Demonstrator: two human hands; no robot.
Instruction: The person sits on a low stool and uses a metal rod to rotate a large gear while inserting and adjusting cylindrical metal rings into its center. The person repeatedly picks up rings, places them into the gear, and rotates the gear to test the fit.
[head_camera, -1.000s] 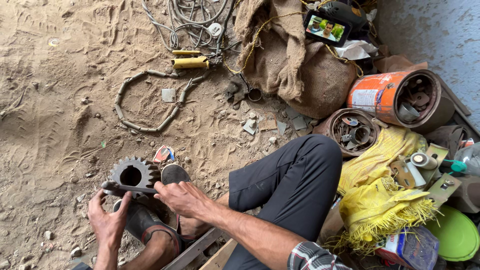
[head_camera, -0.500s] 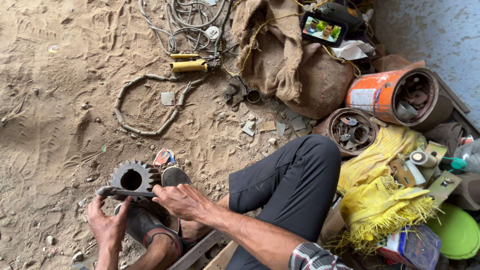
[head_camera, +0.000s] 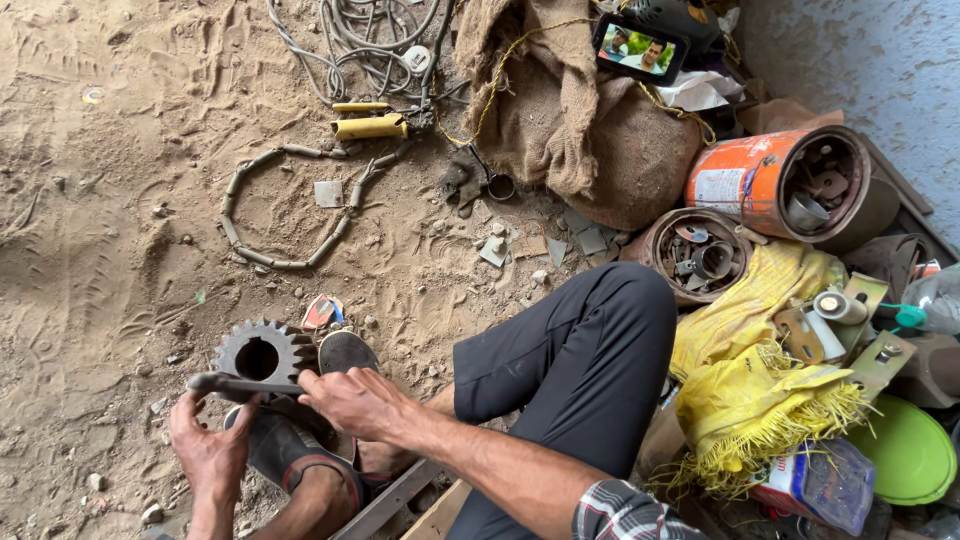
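Head camera view, looking down at a person seated on a sandy floor (head_camera: 120, 180). Clutter rings the work spot. Ahead lies a curved length of segmented hose (head_camera: 285, 210), and beyond it a tangle of grey cables (head_camera: 370, 40) with a yellow cylinder (head_camera: 370, 127) at its edge. To the right sit a burlap sack (head_camera: 590, 140), a phone (head_camera: 641, 47) with a lit screen propped on top of it, an orange can (head_camera: 775, 180) lying on its side with metal parts inside, a round tin of scrap parts (head_camera: 700, 255), a yellow cloth (head_camera: 770, 360) with a frayed fringe, and a green plate (head_camera: 910, 450). The person's bent knee, in dark trousers (head_camera: 570, 370), lies between the hands and that pile.

Low in the frame, a dark toothed gear (head_camera: 262, 355) rests on the sand with its central hole facing up, pressed against the toe of a dark sandal (head_camera: 345, 352). A second sandal (head_camera: 290, 450) sits below it. Nothing covers the gear except a thin metal bar (head_camera: 240, 384) that crosses its near edge. The bar's long axis runs roughly left to right across the picture, nearly level, with its left end pointing past the gear.

The left hand (head_camera: 210, 445) is closed around the bar's left part from below. The right hand (head_camera: 355, 400) is clamped on the bar's right end, fingers curled over it. The two hands are apart, one at each end.
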